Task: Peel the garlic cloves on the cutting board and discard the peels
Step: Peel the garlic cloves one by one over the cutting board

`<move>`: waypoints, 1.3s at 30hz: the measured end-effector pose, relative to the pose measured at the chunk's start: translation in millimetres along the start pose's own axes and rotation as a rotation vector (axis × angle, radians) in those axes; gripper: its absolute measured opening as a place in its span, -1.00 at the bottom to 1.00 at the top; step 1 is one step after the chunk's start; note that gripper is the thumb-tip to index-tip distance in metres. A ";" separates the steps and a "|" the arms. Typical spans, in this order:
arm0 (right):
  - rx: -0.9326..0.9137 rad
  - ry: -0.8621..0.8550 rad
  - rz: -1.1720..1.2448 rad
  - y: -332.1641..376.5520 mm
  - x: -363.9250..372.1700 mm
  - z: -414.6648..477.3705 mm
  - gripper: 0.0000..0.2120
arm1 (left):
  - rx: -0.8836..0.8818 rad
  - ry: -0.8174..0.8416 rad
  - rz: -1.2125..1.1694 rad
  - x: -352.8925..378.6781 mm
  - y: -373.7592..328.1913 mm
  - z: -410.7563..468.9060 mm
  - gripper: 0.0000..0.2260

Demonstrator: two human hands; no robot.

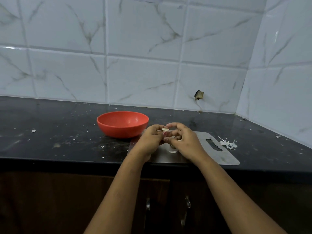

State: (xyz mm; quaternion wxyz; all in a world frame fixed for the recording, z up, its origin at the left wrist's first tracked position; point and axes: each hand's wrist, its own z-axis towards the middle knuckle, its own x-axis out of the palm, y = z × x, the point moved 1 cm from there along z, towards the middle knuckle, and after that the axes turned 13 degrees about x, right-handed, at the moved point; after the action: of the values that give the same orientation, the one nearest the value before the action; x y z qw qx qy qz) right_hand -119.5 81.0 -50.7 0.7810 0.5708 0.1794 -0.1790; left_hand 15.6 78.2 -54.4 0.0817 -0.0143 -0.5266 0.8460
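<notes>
Both hands: up off the cutting board (219, 156), meeting in the air just above its far-left part, fingertips almost touching.
Garlic clove (165, 129): small pale papery bit, caught right between the two sets of fingers - not lying on the board at all.
Left hand (152, 139): fingers (157, 128) curled in, thumb and forefinger pinching the clove's left end. I reckon this is the holding hand.
Right hand (184, 141): fingers (172, 124) arched over and narrow, tips on the clove's right end. Looks like it's nipping at the skin, though it's too small to say for sure.
Key relation: the clove seems to lie roughly side to side, one end per hand, so the skin would want pulling out to the right, away from the left hand's pinch.
Which hand is nearer: about even, it sits in the gap between them, maybe a touch more on the left side.
On the board: something pale (172, 150) shows under the right hand, mostly hidden. Could be another clove, can't tell.
Peels (228, 144): little white heap on the desk (59, 132) just off the board's right end - nearer the right hand, so my guess is the next bit of skin goes there.
Red bowl (122, 130): on the desk just left of and behind the hands, near the board's corner. From this angle I can't see anything in it.
Where we're at: mid-peel on this clove, I'd say.
</notes>
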 end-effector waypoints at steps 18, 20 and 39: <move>0.065 -0.068 -0.326 -6.0 -5.8 -11.5 -0.81 | -0.026 -0.224 -0.085 -5.4 1.3 0.7 -0.84; 0.089 -0.083 -0.343 -5.8 -4.9 -2.5 -0.87 | -0.028 -0.226 -0.088 -6.0 1.4 0.0 -0.83; 0.065 -0.136 0.239 0.7 13.6 -6.3 -0.84 | 0.091 -0.158 0.060 -2.3 -2.9 -7.3 -0.88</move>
State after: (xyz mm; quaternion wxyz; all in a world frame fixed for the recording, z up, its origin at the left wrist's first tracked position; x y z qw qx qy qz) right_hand -107.8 86.2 -58.4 0.7881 0.5997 0.0507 -0.1289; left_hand 19.0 85.5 -55.1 0.0152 0.0405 -0.4917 0.8697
